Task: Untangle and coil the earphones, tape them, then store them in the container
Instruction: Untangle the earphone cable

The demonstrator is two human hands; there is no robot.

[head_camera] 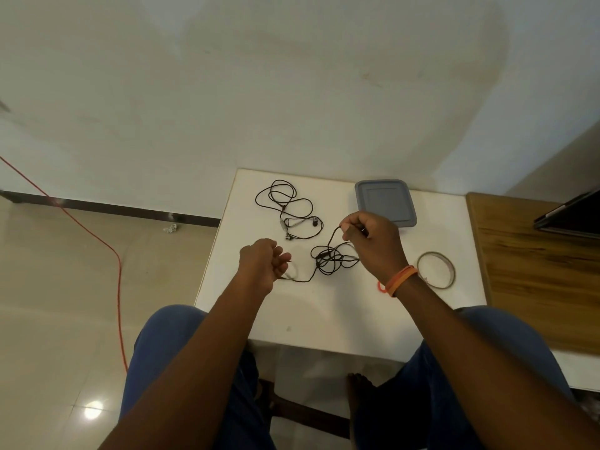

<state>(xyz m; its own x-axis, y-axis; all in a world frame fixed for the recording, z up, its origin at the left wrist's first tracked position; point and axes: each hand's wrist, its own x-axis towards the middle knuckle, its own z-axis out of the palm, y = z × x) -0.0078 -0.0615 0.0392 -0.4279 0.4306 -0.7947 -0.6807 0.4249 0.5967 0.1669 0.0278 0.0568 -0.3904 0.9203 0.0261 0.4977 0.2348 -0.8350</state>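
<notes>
Head view looks down over both forearms onto a white surface (324, 313) that I am watching from afar. On my reading, the right hand (373, 245) has its fingers curled, pinching a black cord raised above the tangled earphones (334, 259), whose knotted bundle lies on the surface just beside and below that hand. From the knot a strand runs leftward to the left hand (263, 263), whose fingers are curled around the cord's other end near the surface's left edge. Orange bands (401, 280) sit on the right wrist. A second pair of earphones (289, 209) lies loosely spread farther back, apart from both hands. I see the grey container (384, 203), lid on, at the far side, partly behind the right hand. A roll of tape (436, 271) lies flat to the right of the right wrist. Beside the surface stands a wooden table (535, 271), and an orange cable (97, 241) trails across the floor on the left.
</notes>
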